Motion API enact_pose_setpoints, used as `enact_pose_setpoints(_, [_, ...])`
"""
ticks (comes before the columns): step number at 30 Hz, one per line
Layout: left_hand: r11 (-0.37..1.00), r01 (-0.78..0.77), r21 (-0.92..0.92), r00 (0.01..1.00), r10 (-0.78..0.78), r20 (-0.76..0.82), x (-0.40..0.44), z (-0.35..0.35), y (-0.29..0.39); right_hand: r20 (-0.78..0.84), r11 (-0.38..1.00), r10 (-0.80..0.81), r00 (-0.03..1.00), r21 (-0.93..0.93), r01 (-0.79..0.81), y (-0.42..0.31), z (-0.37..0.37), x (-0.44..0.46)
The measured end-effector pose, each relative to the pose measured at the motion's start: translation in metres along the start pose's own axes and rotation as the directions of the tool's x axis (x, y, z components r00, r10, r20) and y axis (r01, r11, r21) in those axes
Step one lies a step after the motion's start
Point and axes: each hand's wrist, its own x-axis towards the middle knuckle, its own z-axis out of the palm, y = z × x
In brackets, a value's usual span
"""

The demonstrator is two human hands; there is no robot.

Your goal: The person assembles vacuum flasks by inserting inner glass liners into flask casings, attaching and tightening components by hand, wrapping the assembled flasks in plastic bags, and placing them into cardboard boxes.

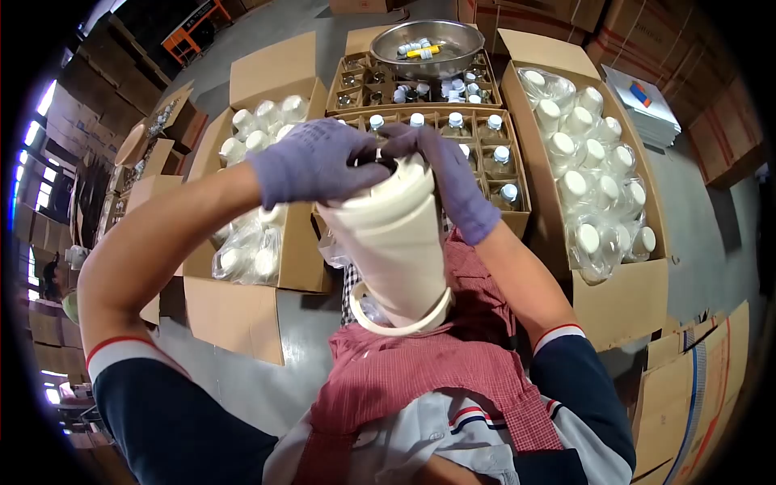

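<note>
A tall cream-white plastic container point(392, 250) stands close against my apron, with a ring-like band or handle point(402, 327) around its lower part. My left hand point(319, 158), in a purple work glove, is bent over the near-left side of its top, fingers curled at the rim. From the right, my right hand point(453, 178), gloved alike, wraps the top edge with its fingers reaching inward. The two hands almost meet above the top, and my fingers partly hide what lies between them.
Open cartons hold plastic-wrapped white-capped jars at left point(275, 109) and right point(594, 153). Ahead, a divided carton point(517, 214) holds clear bottles with pale caps. A metal bowl point(392, 65) rests on another bottle carton behind it. Flattened cardboard point(703, 396) lies at lower right.
</note>
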Motion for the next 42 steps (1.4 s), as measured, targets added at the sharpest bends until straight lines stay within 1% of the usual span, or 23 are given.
enact_pose_setpoints(1, [0.987,-0.163,0.012,0.981,0.163,-0.101,-0.008,-0.001,0.011,0.073,0.984,0.087,0.994,0.15,-0.097,-0.02,-0.002,-0.007])
enact_pose_setpoints(2, [0.892,-0.374,0.253,0.921,0.39,-0.014,-0.014,-0.014,0.018,0.152,0.985,0.046,0.987,0.159,-0.071,-0.027,-0.012,-0.01])
enact_pose_setpoints(3, [0.773,-0.526,0.354,0.84,0.536,0.078,-0.018,-0.021,0.028,0.228,0.985,0.008,0.974,0.168,-0.048,-0.032,-0.021,-0.014])
enact_pose_setpoints(5, [0.74,-0.602,0.3,0.798,0.572,0.188,-0.022,-0.021,0.041,0.344,0.928,-0.016,0.939,0.354,-0.114,-0.054,-0.02,-0.023])
enact_pose_setpoints(7, [0.678,-0.664,0.315,0.746,0.623,0.235,-0.019,-0.016,0.063,0.464,0.954,-0.066,0.884,0.288,-0.08,-0.033,-0.027,-0.021])
enact_pose_setpoints(8, [0.645,-0.68,0.348,0.733,0.594,0.331,-0.016,-0.023,0.075,0.517,0.982,-0.159,0.841,0.171,0.081,-0.025,-0.032,-0.017])
enact_pose_setpoints(9, [0.645,-0.685,0.339,0.728,0.599,0.333,-0.013,-0.019,0.074,0.511,0.983,-0.153,0.846,0.17,0.075,-0.022,-0.03,-0.022])
enact_pose_setpoints(11, [0.591,-0.724,0.356,0.686,0.675,0.273,-0.008,-0.01,0.072,0.349,0.93,-0.169,0.922,0.366,0.032,-0.019,-0.025,-0.033])
enact_pose_setpoints(13, [0.607,-0.689,0.395,0.724,0.583,0.368,-0.009,-0.014,0.077,0.435,0.919,-0.174,0.884,0.394,-0.013,-0.028,-0.024,-0.033])
enact_pose_setpoints(17, [0.705,-0.61,0.361,0.789,0.499,0.359,-0.011,-0.014,0.075,0.4,0.945,-0.323,0.858,0.181,0.272,-0.026,-0.028,-0.039])
enact_pose_setpoints(18, [0.774,-0.576,0.263,0.815,0.52,0.256,-0.013,-0.013,0.075,0.339,0.89,-0.383,0.859,-0.114,0.442,-0.032,-0.026,-0.046])
enact_pose_setpoints(19, [0.826,-0.542,0.154,0.839,0.523,0.151,-0.015,-0.012,0.074,0.296,0.737,-0.454,0.84,-0.406,0.541,-0.035,-0.025,-0.051])
enact_pose_setpoints(20, [0.895,-0.421,0.147,0.896,0.386,0.22,-0.018,-0.015,0.075,0.3,0.623,-0.519,0.801,-0.509,0.594,-0.031,-0.025,-0.05])
enact_pose_setpoints(21, [0.898,-0.414,0.148,0.899,0.379,0.219,-0.02,-0.014,0.075,0.301,0.626,-0.52,0.799,-0.503,0.596,-0.038,-0.021,-0.047])
enact_pose_setpoints(22, [0.939,-0.321,0.122,0.93,0.288,0.231,-0.023,-0.014,0.075,0.293,0.825,-0.409,0.864,-0.287,0.487,-0.051,-0.014,-0.041])
enact_pose_setpoints(24, [0.981,-0.185,0.052,0.956,0.168,0.239,-0.026,-0.012,0.07,0.323,0.957,-0.216,0.921,-0.118,0.265,-0.049,-0.007,-0.035])
enact_pose_setpoints(26, [0.985,-0.16,0.062,0.971,0.146,0.189,-0.029,-0.009,0.065,0.27,0.995,-0.091,0.959,0.056,0.079,-0.042,-0.002,-0.032])
enact_pose_setpoints(28, [0.979,-0.164,0.121,0.98,0.148,0.133,-0.027,-0.006,0.055,0.197,0.938,0.106,0.975,0.304,-0.163,-0.032,0.002,-0.028])
enact_pose_setpoints(33, [0.983,-0.147,0.111,0.982,0.132,0.132,-0.024,-0.002,0.04,0.133,0.996,0.026,0.991,0.085,-0.038,-0.034,0.006,-0.024])
enact_pose_setpoints(35, [0.998,-0.04,0.04,0.989,0.034,0.141,-0.02,-0.001,0.037,0.083,0.896,0.298,0.951,0.32,-0.309,-0.024,0.005,-0.015])
enact_pose_setpoints(39, [0.994,0.052,0.1,0.98,-0.07,0.189,-0.009,0.0,0.034,0.078,0.932,0.236,0.969,0.265,-0.248,-0.011,-0.002,-0.008])
enact_pose_setpoints(41, [0.986,0.13,-0.1,0.98,-0.112,0.167,0.002,0.008,0.012,-0.06,0.903,0.353,0.934,0.283,-0.323,0.004,-0.001,0.001])
enact_pose_setpoints(42, [0.979,0.168,-0.117,0.976,-0.148,0.161,0.009,0.011,-0.005,-0.131,0.919,0.373,0.918,0.187,-0.347,0.011,-0.004,0.007])
